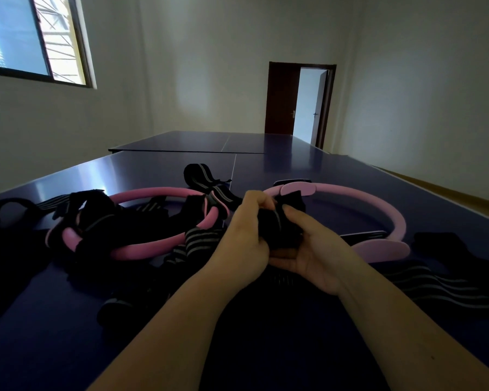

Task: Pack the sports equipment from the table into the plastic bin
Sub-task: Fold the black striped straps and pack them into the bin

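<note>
Both my hands hold one black wrap with a grey stripe (pixel 280 221) above the blue table (pixel 308 162). My left hand (pixel 243 241) grips its left side and my right hand (pixel 314 249) cups it from below and the right. A pink ring (pixel 158 191) lies to the left, tangled with several black striped straps (pixel 192 244). A paler pink ring (pixel 378 204) lies to the right, behind my right hand. A rolled striped wrap (pixel 198 172) sits further back. No plastic bin is in view.
More black striped bands (pixel 441 289) lie at the right near the table's edge, and a dark brace (pixel 9 213) at the far left. A second blue table (pixel 198 142) stands beyond. An open door (pixel 308 105) is in the far wall, a window (pixel 34 38) upper left.
</note>
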A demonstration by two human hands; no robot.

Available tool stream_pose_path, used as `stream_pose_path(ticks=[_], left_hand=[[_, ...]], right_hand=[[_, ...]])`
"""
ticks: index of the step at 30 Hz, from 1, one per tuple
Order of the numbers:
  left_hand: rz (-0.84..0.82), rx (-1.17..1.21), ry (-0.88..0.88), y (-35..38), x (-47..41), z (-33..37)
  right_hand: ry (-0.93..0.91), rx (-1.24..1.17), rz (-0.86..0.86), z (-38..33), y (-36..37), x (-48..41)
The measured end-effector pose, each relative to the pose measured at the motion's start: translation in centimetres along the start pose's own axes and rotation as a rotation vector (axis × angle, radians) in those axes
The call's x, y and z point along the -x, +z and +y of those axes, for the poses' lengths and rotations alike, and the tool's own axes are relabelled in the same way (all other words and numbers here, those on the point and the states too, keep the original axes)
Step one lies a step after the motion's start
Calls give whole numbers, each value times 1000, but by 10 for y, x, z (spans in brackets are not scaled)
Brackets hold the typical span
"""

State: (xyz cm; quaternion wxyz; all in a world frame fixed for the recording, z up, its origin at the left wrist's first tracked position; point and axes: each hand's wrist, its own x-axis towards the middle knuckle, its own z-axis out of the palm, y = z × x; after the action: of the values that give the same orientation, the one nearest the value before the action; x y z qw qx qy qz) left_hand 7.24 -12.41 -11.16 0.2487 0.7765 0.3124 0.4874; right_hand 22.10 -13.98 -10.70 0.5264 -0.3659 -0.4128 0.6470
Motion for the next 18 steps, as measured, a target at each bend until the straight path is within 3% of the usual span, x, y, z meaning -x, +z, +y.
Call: stream_pose_path(ticks=[4,9,14,16,18], left_hand=[[-38,46,1,2,0,1],[194,442,-165,8,-2,10],[269,341,-336,6,-9,3],[386,317,-346,0,-10,2],[520,296,-361,-12,-12,-3]], right_hand=[[-99,-153,42,-1,3,0],[-135,70,222,1,1,-3],[-237,383,135,4,0,-5],[-280,406,58,3,-3,-6],[-324,500,120,0,-7,-8]])
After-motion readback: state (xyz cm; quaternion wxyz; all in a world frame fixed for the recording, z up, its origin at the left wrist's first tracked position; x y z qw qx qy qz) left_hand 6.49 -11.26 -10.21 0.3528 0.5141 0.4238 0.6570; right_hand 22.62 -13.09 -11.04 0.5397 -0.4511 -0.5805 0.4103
